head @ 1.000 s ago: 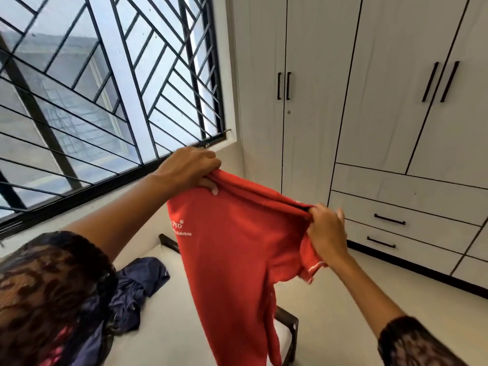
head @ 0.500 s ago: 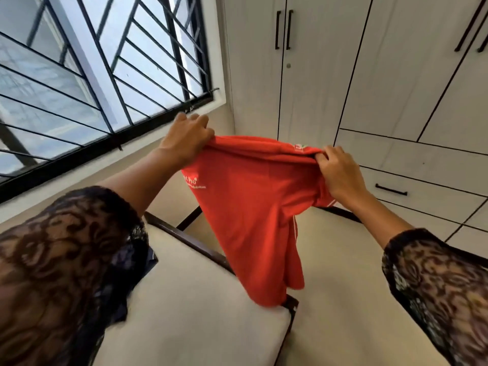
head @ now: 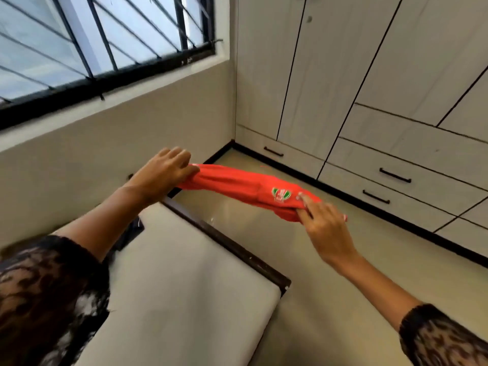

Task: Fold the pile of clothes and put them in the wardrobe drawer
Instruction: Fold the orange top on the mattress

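Holding the red shirt (head: 237, 180) stretched in the air, the two hands are well apart. The left hand (head: 165, 171) is curled round one bunched end. The right hand (head: 324, 223) pinches the other end just beside the green and white badge (head: 281, 194), with one finger lying straight on the cloth.

The shirt hangs past the foot edge of the mattress (head: 184, 299) and the dark bed frame (head: 227, 244), over the bare floor (head: 343, 286). No part of it rests on the bed.

The weaker hold looks to be the right one, a pinch and not a full grip. If it slips, that end would probably swing down to the floor, and the shirt would need shaking out again.

The cloth is gathered into a narrow, wrinkled band. If it goes down on the mattress like this, the creases would likely be folded in, so it wants spreading flat first. It also has to be carried back over the foot edge, or part of it may land on the frame or trail off the corner.

The wardrobe drawers (head: 369, 165) look closed, so a folded shirt would need one free hand at the handle.

A dark cloth (head: 132, 231) lies at the wall-side edge of the mattress, too blurred to identify
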`<action>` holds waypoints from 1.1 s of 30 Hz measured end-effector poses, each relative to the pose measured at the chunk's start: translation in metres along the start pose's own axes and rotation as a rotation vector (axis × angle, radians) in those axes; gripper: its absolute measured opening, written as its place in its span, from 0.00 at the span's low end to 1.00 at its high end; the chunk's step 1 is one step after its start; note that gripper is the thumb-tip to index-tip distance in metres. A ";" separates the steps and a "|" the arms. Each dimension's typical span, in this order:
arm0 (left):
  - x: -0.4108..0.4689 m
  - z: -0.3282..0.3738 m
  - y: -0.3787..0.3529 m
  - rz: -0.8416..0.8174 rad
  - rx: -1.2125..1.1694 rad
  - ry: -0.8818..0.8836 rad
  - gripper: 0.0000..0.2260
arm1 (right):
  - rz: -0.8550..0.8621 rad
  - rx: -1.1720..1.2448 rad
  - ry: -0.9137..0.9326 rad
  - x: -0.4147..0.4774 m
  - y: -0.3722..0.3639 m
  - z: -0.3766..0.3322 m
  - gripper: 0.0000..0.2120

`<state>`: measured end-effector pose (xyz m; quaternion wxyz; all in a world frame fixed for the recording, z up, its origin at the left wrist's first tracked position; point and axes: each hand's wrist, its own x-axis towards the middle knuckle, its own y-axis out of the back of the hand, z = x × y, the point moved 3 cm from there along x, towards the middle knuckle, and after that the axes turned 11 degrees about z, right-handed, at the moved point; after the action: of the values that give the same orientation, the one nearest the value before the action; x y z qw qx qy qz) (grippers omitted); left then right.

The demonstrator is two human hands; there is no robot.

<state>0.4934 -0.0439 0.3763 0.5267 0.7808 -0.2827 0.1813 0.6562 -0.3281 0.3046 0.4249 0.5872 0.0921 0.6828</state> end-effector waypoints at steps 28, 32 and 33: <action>-0.680 0.315 -0.003 -0.641 -0.102 0.820 0.32 | -1.424 0.802 0.307 -0.294 -0.007 -0.515 0.45; -0.664 0.329 -0.014 -0.813 -0.298 0.865 0.47 | -1.475 0.624 0.328 -0.231 -0.059 -0.505 0.32; -0.661 0.335 -0.017 -0.836 -0.339 0.861 0.43 | -1.453 0.560 0.364 -0.211 -0.078 -0.506 0.26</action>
<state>-0.0125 -0.1836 -0.1470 0.7364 0.5881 0.2598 0.2107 0.2368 -0.2364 -0.0453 0.5786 0.3445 0.6875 0.2717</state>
